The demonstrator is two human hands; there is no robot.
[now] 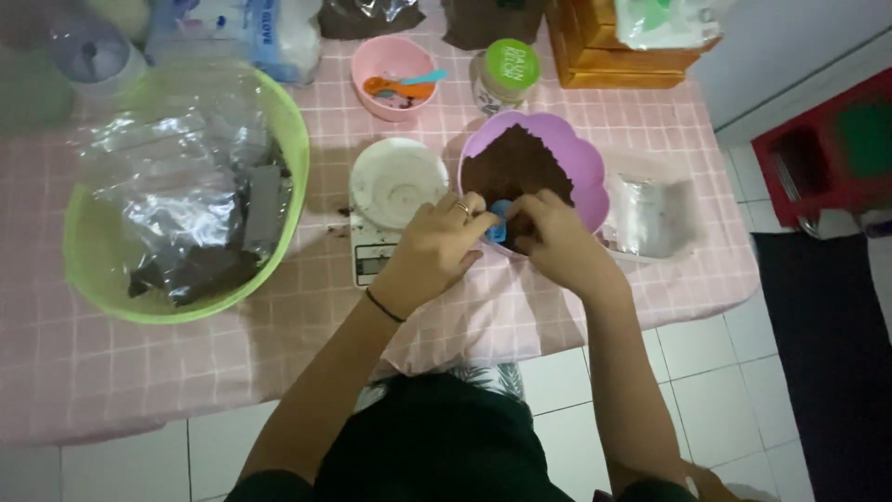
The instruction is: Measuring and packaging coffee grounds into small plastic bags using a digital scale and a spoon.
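Head view: two hands, one blue scoop point(499, 223), three bowls. Left hand point(435, 249) and right hand point(555, 240) both clenched on scoop, pinched between fingertips at near rim of purple bowl point(581, 158) holding brown powder point(514, 165). Pink bowl point(390, 58), green bowl point(279, 102), one white scale point(398, 181) on bench point(279, 316).

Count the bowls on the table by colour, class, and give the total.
Green bowl, holding clear bags: 1
Pink bowl, holding small spoons: 1
Purple bowl, holding brown powder: 1
Total: 3 bowls
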